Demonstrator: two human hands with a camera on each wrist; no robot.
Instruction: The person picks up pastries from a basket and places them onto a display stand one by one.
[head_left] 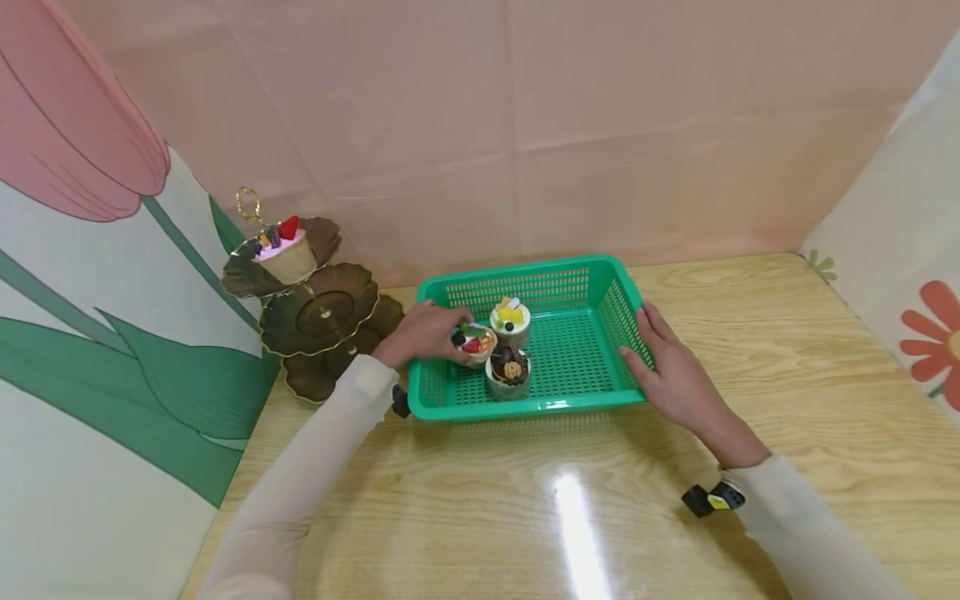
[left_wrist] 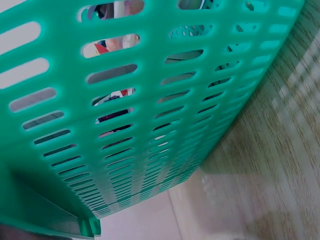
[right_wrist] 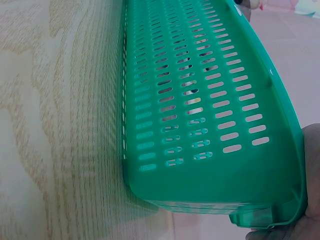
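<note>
A green plastic basket (head_left: 592,400) sits on the wooden table. My left hand (head_left: 427,333) reaches over its left end and holds a fruit-topped cupcake (head_left: 474,345), with the thumb and fingers around its sides. Right beside that one are a yellow-topped cupcake (head_left: 510,321) at the back and a chocolate-topped cupcake (head_left: 508,373) in front. At the basket's right end, my right hand (head_left: 678,383) grips the rim, thumb on the inner side. Through the slots of the basket wall (left_wrist: 150,105) the left wrist view gives glimpses of the cupcakes; the left hand's fingers are hidden there.
Left of the basket stands a dark tiered stand (head_left: 322,312) with gold scalloped edges and a ring on top. A pink-cream cupcake (head_left: 288,260) leans on its upper tier. Behind the wooden table (head_left: 465,508) rises a pink backdrop (head_left: 420,125), with flower-printed panels at both sides.
</note>
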